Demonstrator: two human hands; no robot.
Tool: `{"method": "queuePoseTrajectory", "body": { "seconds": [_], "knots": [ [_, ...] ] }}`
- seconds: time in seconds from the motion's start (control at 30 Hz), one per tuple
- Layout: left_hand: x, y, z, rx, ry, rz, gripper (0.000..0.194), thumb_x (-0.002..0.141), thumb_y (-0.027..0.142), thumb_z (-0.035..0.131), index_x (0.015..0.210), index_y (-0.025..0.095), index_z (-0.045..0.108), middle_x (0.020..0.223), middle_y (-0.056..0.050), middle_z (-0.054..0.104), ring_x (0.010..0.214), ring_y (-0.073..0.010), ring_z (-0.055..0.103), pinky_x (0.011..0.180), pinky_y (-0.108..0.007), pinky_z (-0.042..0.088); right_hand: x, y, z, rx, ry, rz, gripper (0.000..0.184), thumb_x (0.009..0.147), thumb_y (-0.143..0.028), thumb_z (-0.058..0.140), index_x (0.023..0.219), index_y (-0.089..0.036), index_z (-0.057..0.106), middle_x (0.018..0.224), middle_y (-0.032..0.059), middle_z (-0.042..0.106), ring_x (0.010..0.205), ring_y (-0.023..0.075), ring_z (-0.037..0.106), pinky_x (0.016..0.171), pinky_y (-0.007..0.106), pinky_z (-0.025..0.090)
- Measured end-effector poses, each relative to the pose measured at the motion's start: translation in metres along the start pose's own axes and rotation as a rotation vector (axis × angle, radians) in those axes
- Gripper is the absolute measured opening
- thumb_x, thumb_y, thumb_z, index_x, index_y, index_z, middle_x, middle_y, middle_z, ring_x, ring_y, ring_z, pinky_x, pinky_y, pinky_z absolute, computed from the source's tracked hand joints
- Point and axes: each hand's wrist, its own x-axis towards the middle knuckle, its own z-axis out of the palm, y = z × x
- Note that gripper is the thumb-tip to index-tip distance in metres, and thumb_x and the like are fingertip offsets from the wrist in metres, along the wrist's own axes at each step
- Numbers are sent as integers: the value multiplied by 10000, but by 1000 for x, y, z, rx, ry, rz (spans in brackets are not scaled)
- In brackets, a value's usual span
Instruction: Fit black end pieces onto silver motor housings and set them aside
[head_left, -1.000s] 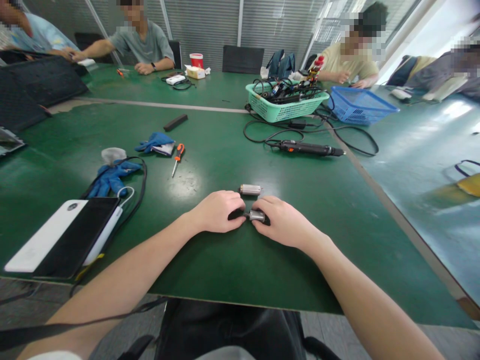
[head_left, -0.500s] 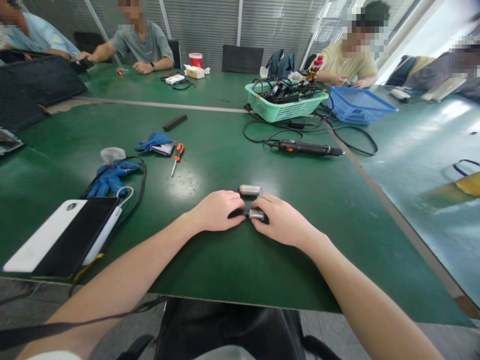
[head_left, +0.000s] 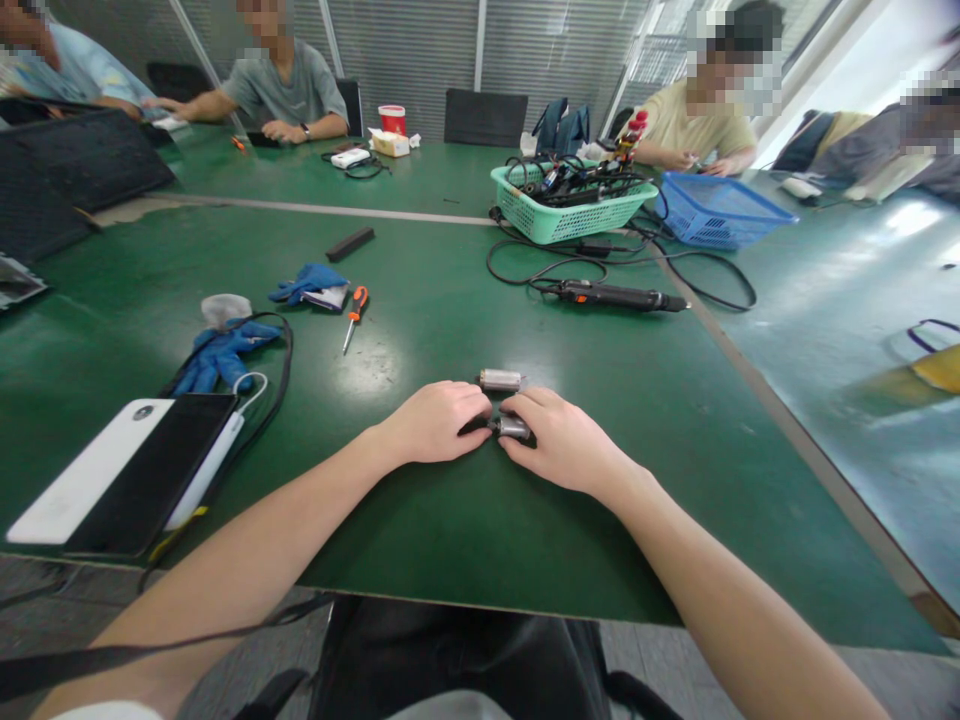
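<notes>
My right grip (head_left: 559, 435) is holding a small silver tube (head_left: 513, 427), with the thumb on the near side and the fingers on the far side. The tube is lying sideways between my two hands, low over the green bench (head_left: 480, 530). My left grip (head_left: 446, 422) is curling in at the tube's dark left end, but I cannot tell if it is pinching anything.

Just past my hands, a second tube (head_left: 500, 380) is lying on the bench. Farther out to the left, an orange screwdriver (head_left: 361, 302) is pointing its tip toward me. A crumpled glove (head_left: 307, 285) is resting near it, and a blue glove (head_left: 225, 358) is lying closer to me, by a black and white slab (head_left: 97, 465). A black bar (head_left: 350, 244) is lying behind them.

Out to the right, a black power driver (head_left: 622, 296) is resting with its cord looping behind. A green basket (head_left: 574, 218) is holding lots of wires, and a blue basket (head_left: 724, 215) is sitting beside it. Across the bench, people are sitting.
</notes>
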Motion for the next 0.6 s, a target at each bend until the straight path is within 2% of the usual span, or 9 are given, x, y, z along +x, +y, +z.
{"method": "queuePoseTrajectory", "body": {
  "seconds": [0.33, 0.6],
  "knots": [
    [0, -2, 3, -4, 16, 21, 135, 951, 305, 587, 942, 176, 622, 940, -52, 660, 871, -200, 629, 778, -321, 475, 2, -7, 14, 15, 71, -26, 141, 962, -274, 580, 1064, -190, 630, 1078, 101, 678, 1049, 262, 610, 920, 396, 512],
    [2, -1, 6, -16, 17, 40, 149, 974, 305, 565, 1001, 174, 632, 949, -51, 662, 874, -200, 632, 786, -330, 480, 2, -2, 14, 4, 90, -27, 103, 929, -221, 593, 1025, -199, 623, 1040, 89, 680, 1013, 258, 611, 889, 383, 505]
  ]
}}
